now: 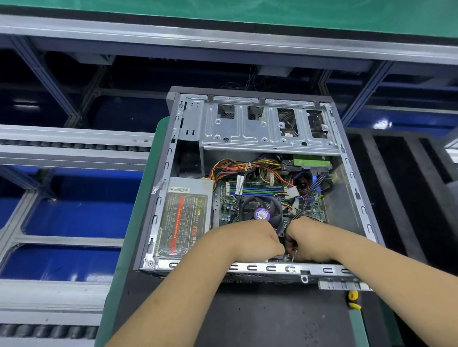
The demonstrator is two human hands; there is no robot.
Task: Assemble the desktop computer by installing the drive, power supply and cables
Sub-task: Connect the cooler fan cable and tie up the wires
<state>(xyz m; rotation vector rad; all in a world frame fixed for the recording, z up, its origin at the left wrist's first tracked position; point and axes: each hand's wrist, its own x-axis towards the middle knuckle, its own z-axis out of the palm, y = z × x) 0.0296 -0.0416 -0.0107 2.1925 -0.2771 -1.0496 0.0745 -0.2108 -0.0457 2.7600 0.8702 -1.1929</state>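
the desktop computer case (354, 175) lies open on its side on a dark mat on the desk (260, 320), and my two hands meet low inside it, just behind the near metal rim. my left hand (250, 242) is curled into a closed grip, though i cannot tell what it has hold of. my right hand (307, 239) is also curled tight, its grip on a bundle of thin black cables (309, 197) that runs up toward the drive end. just beyond my knuckles sits the cpu fan (261, 211) with a purple label, on the green motherboard (226, 203). left of it the grey power supply (185, 217) fills the case's corner, its red and yellow wires (232, 165) looping across. farther back, the silver drive cage (262, 125) spans the case, with a green-edged drive (312, 162) beneath it.
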